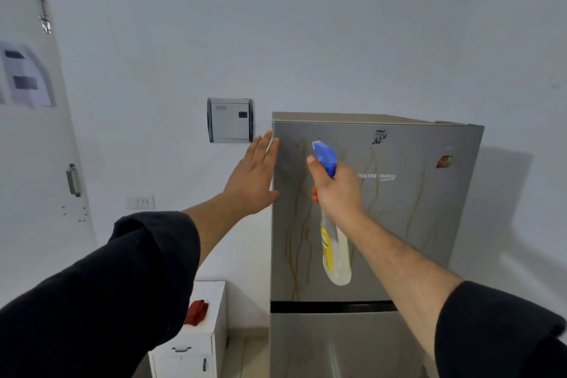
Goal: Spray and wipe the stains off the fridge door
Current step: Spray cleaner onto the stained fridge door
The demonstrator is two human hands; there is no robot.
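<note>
A silver fridge stands ahead; its upper door (408,209) carries long brown drip stains (299,242) on the left part and thinner ones toward the right. My right hand (336,190) grips a clear spray bottle (334,252) with a blue trigger head (325,156), nozzle pointing at the door's upper left. My left hand (253,176) lies flat with straight fingers against the door's left edge. A red cloth (196,311) lies on a low white cabinet at the lower left.
The white cabinet (211,294) stands left of the fridge. A grey wall box (230,120) and a switch plate (140,202) are on the wall. A white door with a handle (73,179) is far left. Two stickers (445,161) mark the fridge door.
</note>
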